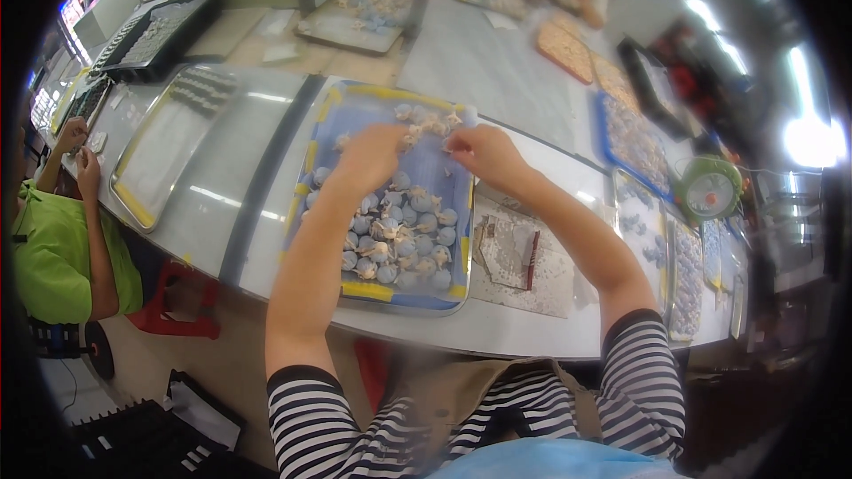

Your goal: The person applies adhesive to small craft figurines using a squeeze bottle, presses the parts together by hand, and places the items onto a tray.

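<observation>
A blue tray [404,300] edged with yellow tape lies before me on the table. Many small round grey-blue pieces [390,226] with cream parts fill its near half. Toward its far end sit small cream star-like pieces [432,120]. My left hand [371,158] reaches over the tray's far half, fingers curled by the cream pieces; its back hides most of what the fingertips hold. Across from it, my right hand [488,153] is closed in a pinch above the tray's far right side. Whatever sits between those fingertips is too small and blurred to name.
Right of the tray lies a speckled board [519,257] with a thin dark red stick [532,260]. More filled trays and a green fan [710,189] stand farther right. At left are a yellow-edged tray [133,200] and a person in green [75,253]; another person sits at the back.
</observation>
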Tool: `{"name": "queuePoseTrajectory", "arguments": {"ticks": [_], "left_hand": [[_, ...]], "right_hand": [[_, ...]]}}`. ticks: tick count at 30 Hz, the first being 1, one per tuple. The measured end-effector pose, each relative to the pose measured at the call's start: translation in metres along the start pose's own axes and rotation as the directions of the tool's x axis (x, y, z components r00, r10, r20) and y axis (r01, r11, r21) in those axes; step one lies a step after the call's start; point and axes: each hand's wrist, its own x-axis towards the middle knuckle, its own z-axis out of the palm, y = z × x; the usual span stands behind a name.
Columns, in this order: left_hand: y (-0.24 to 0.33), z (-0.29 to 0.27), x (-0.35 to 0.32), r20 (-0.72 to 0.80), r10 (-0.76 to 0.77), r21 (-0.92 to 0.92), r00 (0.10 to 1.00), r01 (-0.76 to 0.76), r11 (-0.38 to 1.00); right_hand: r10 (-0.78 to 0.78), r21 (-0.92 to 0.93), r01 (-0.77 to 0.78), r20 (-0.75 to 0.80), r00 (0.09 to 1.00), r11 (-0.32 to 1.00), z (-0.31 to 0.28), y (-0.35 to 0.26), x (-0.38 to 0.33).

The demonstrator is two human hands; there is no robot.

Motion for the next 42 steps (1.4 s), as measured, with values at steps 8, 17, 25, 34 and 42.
{"name": "queuePoseTrajectory", "arguments": {"ticks": [8,17,25,34,42], "left_hand": [[0.001,0.000,0.007,-0.109,-0.036,-0.048,0.993,0.031,0.998],[0.004,0.014,0.010,-0.031,0.033,-0.025,0.999,-0.034,0.999],[0.012,0.007,0.016,0.018,-0.076,-0.031,0.997,0.076,0.997],[0.018,0.021,0.023,0.017,-0.043,-0.104,0.999,0.045,0.994],[0.023,0.016,0.026,0.054,-0.073,-0.067,0.996,0.076,0.995]], "right_hand": [[-0.033,-0.261,0.087,0.204,0.978,0.961,0.015,0.004,-0.003],[-0.048,-0.223,0.087,0.178,0.983,0.971,0.009,0.000,-0.005],[-0.061,0.001,0.061,0.094,0.994,0.998,0.006,0.007,-0.009],[-0.116,-0.182,0.117,0.014,0.993,0.976,0.002,0.012,0.008],[-0.017,-0.059,0.010,-0.122,0.992,0.998,-0.015,0.029,0.009]]}}
